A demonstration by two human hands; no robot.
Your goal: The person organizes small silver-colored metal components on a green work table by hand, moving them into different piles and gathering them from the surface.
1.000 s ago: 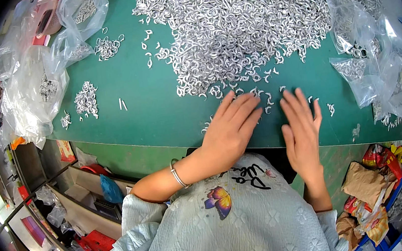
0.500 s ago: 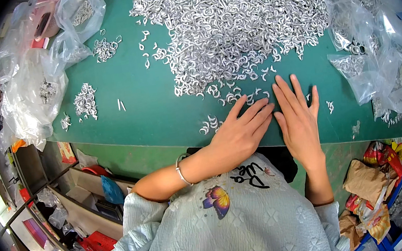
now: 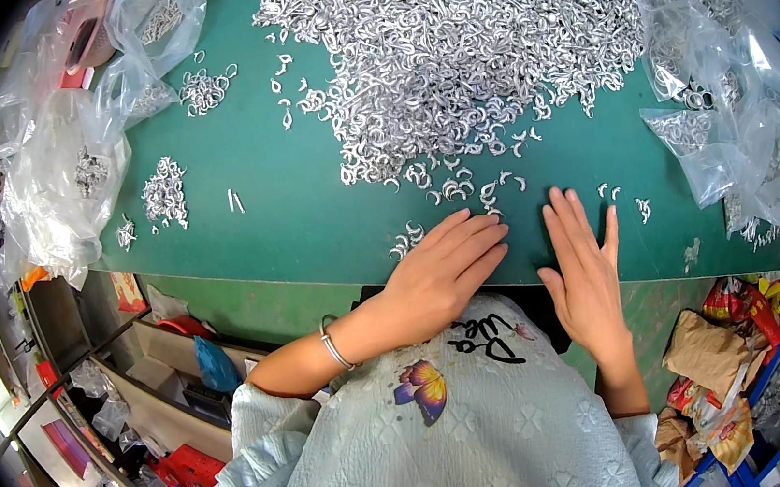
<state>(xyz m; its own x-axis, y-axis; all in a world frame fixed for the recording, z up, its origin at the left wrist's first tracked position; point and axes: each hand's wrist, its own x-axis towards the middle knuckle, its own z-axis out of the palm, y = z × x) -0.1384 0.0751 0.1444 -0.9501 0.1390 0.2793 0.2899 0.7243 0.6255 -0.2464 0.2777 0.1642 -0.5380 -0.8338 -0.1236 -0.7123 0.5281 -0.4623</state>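
Note:
A large heap of small silvery curved metal pieces covers the far middle of the green table. At the near edge my left hand lies flat with its fingers stretched to the right. A few loose curved pieces lie beside its knuckles, and others are just beyond its fingertips. My right hand is to the right, fingers extended forward and thumb apart, holding nothing I can see. Close to its fingertips lie a few tiny pieces. What is under the palms is hidden.
Small piles of metal parts and rings sit on the left of the table. Clear plastic bags with parts stand at the left and right edges. Below right is a blue-framed rack with brown paper; drawers are below left.
Both hands have drawn back toward the table's near edge and moved apart. Several curved pieces now show beyond the left fingertips, and small ones show beside the right hand.

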